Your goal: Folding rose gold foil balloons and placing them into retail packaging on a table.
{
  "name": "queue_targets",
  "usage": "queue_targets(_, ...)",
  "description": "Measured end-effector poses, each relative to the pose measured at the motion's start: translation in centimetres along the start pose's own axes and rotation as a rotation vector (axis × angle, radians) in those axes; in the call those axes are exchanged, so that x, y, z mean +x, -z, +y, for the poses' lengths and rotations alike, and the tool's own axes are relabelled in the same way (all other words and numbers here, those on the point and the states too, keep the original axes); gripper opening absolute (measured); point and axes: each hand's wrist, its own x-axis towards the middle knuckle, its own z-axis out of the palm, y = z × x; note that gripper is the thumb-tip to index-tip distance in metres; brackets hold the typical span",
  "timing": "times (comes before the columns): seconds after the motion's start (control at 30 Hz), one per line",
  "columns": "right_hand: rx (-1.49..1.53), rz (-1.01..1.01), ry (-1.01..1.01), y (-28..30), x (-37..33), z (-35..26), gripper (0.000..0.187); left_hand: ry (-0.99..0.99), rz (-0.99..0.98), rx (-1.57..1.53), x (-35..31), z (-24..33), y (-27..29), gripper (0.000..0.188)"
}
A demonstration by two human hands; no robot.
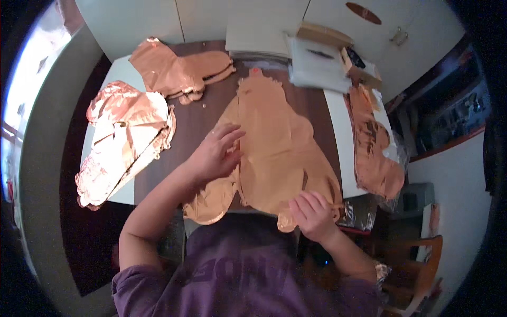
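Observation:
A large flat sheet of copper-coloured foil, which looks like an uninflated foil balloon (269,127), lies in front of me with a small tab at its far end. Another foil flap (211,203) shows beneath its left side. My left hand (217,150) is over the left edge of the balloon, fingers bent and slightly apart. At the near right corner, my right hand (312,214) has its fingers curled together at the balloon's edge. Its fingertips are partly hidden, and a small rounded foil piece (285,221) sticks out beside them.
Stacks of flat foil balloons lie at the left (129,132), far left (177,68) and right (372,142) of the brown and white table (185,127). Clear plastic bags (319,66) and an open cardboard box (364,66) sit at the back right. A wooden chair (422,264) stands lower right.

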Motion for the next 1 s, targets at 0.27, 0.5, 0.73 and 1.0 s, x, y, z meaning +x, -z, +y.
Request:
queue_targets(0.27,-0.02,-0.015,-0.085,-0.9,-0.7,-1.0,0.025,-0.161,-0.199,0.126,-0.1,0.3,-1.9,0.044)
queue_targets(0.5,-0.003,0.013,-0.095,-1.5,-1.0,-1.6,0.026,-0.17,-0.182,0.149,-0.3,-0.5,-2.8,0.043)
queue_targets(0.73,0.014,0.036,-0.114,-1.6,-1.0,-1.8,0.024,-0.168,-0.167,0.172,-0.3,-0.1,-2.9,0.043)
queue_targets(1.0,0.019,0.042,-0.123,-1.7,-0.7,-2.1,0.023,-0.197,-0.11,0.144,-1.0,-0.5,-3.0,0.045)
